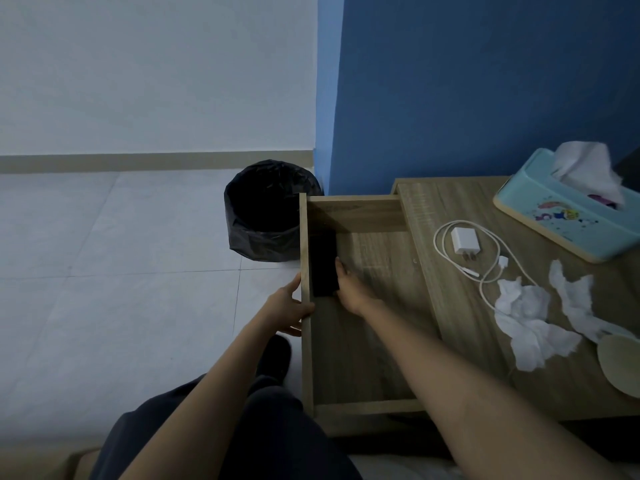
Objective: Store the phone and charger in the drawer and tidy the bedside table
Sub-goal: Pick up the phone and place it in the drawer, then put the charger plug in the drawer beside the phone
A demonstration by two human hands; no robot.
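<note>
Head view: right hand (349,289) on phone (323,265) in drawer (374,258).

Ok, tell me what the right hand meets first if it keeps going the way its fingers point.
Probably the drawer's back wall. The right hand lies inside the drawer beside the phone, fingers pointing toward that wall, with bare drawer floor between.

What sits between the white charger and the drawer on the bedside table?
Head view: only a loop of the charger's own white cable, then bare tabletop up to the drawer.
</note>
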